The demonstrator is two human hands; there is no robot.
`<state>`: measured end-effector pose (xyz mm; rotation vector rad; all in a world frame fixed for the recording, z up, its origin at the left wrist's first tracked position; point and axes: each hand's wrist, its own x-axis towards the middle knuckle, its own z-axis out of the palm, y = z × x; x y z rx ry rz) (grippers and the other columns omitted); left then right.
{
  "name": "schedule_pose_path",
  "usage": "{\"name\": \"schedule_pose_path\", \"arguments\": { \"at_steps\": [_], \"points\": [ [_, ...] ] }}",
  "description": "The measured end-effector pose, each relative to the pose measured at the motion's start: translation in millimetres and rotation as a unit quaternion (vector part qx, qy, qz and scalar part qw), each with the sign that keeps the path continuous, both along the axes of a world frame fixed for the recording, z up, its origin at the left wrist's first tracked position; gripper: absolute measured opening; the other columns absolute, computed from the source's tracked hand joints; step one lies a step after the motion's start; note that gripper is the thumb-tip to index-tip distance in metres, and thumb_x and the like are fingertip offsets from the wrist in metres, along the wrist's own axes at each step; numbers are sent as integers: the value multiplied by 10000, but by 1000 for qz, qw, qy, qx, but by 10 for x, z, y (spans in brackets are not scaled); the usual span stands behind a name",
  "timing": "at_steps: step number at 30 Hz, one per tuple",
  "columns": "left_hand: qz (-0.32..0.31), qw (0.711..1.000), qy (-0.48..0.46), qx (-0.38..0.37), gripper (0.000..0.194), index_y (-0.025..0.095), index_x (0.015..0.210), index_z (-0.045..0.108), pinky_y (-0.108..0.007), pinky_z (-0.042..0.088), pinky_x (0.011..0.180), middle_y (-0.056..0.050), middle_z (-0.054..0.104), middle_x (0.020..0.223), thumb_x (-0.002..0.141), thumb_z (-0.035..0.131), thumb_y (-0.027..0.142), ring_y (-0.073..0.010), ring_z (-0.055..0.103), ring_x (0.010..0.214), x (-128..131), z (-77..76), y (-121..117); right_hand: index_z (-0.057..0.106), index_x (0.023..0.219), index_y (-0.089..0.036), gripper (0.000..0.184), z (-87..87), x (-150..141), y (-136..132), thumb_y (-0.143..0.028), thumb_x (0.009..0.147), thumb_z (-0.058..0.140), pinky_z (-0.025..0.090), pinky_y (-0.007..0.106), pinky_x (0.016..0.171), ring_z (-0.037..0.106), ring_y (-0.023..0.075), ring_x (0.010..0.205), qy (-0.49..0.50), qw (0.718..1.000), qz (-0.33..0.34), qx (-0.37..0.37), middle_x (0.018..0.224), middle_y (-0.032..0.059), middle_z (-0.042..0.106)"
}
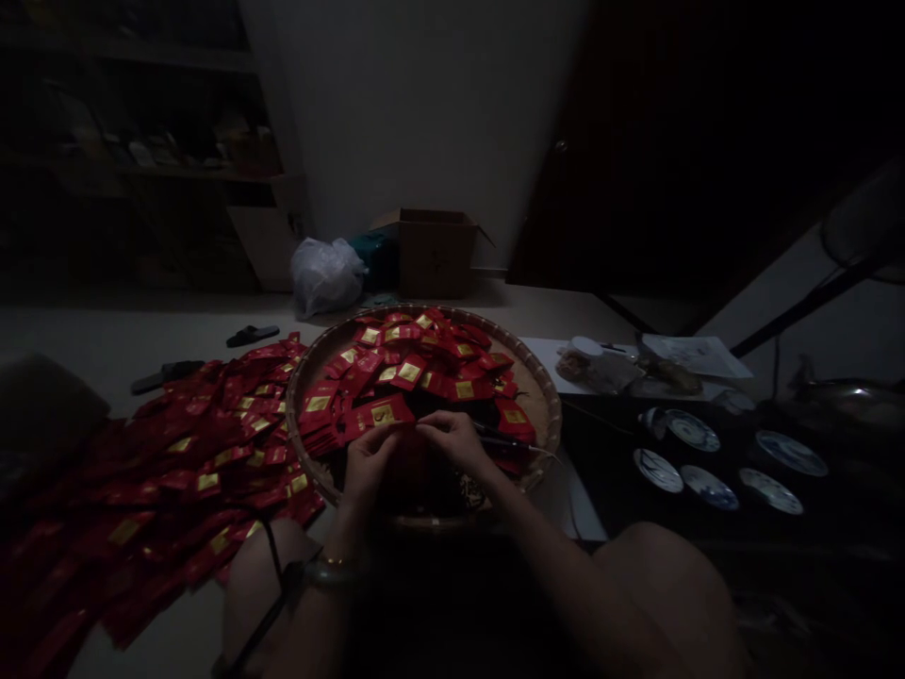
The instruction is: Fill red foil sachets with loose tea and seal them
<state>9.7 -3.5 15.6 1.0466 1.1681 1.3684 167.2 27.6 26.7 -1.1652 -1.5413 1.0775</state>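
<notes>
A wide round woven bamboo tray (553, 396) stands in front of my knees, heaped with red packets (408, 372) that carry gold square labels. Over its near side, my left hand (369, 464) has thumb and fingers pinched together at the edge of a red packet (382, 412). Close by on the right, my right hand (456, 441) is also pinched, fingertips nearly meeting those of the left. What its fingers grip is too dark and small to make out. Beside my right wrist, a dark slender pen-like tool (505, 438) lies across the tray.
Many more red packets (205, 481) cover the floor at left, near dark slippers (253, 336). A white plastic bag (326, 272) and an open cardboard box (436, 255) stand by the wall. At right, several blue-and-white dishes (693, 431) rest on a dark surface.
</notes>
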Motion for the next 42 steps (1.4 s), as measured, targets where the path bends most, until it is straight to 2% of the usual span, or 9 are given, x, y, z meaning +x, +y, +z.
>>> {"name": "schedule_pose_path", "arguments": {
  "at_steps": [6, 11, 15, 23, 26, 31, 33, 37, 42],
  "points": [
    [-57, 987, 120, 88, 585, 189, 1204, 541, -394, 464, 976, -100, 658, 1150, 647, 709, 254, -244, 604, 1105, -41, -83, 14, 724, 827, -190, 118, -67, 63, -107, -226, 763, 632, 501, 326, 796, 656, 196, 845, -53, 991, 52, 111, 882, 65, 714],
    [-48, 960, 209, 180, 416, 198, 1154, 548, -403, 478, 954, -102, 636, 1170, 747, 631, 225, -228, 610, 1083, -89, -139, 33, 634, 1119, -207, 374, -147, 52, -82, -156, 749, 641, 496, 331, 848, 633, 187, 950, -61, 989, 51, 121, 1052, 67, 671],
    [-16, 906, 329, 265, 117, 198, 911, 632, -375, 494, 907, -99, 656, 1122, 824, 557, 217, -225, 622, 1043, -143, -114, 27, 681, 998, -208, 241, -167, 37, -36, -148, 771, 628, 502, 308, 816, 639, 176, 901, -72, 986, 60, 136, 977, 52, 684],
    [-1, 782, 581, 228, 134, 193, 796, 656, -304, 503, 709, -73, 700, 825, 843, 532, 212, -204, 639, 786, -196, -163, 30, 707, 835, -197, 118, -162, -16, -44, -157, 809, 599, 494, 293, 767, 648, 172, 810, -102, 982, 39, 157, 859, 45, 708],
    [-15, 810, 538, 232, 133, 193, 796, 655, -319, 507, 743, -75, 705, 844, 836, 529, 202, -209, 643, 822, -189, -162, 41, 707, 825, -192, 107, -116, -31, -46, -161, 796, 609, 487, 290, 759, 647, 172, 805, -112, 981, 53, 147, 842, 44, 709],
    [11, 941, 282, 186, 291, 180, 1048, 610, -321, 532, 761, -69, 721, 924, 776, 597, 282, -204, 678, 847, -100, -79, 16, 705, 823, -192, 117, -29, 1, -34, -239, 792, 602, 496, 283, 732, 650, 175, 783, -29, 995, 6, 99, 831, 36, 711],
    [15, 972, 193, 130, 380, 163, 1070, 627, -321, 539, 750, -68, 734, 914, 729, 645, 331, -218, 688, 843, -69, -39, 4, 702, 827, -186, 136, -19, 18, -32, -272, 778, 608, 504, 286, 717, 654, 181, 774, 3, 998, 3, 58, 826, 34, 715],
    [-12, 994, 108, 31, 308, 140, 780, 739, -298, 531, 673, -47, 742, 742, 646, 697, 414, -224, 681, 723, -60, -6, -1, 704, 861, -179, 188, -27, 44, -42, -310, 748, 630, 510, 301, 734, 662, 192, 803, 27, 999, 36, 19, 850, 38, 722],
    [-28, 996, 86, -10, 277, 136, 701, 739, -249, 488, 613, -23, 722, 658, 602, 730, 395, -187, 651, 651, -25, -2, -9, 731, 795, -178, 153, -33, 44, -29, -287, 699, 683, 502, 306, 749, 667, 199, 795, 8, 998, 63, 10, 805, 39, 731]
  ]
}}
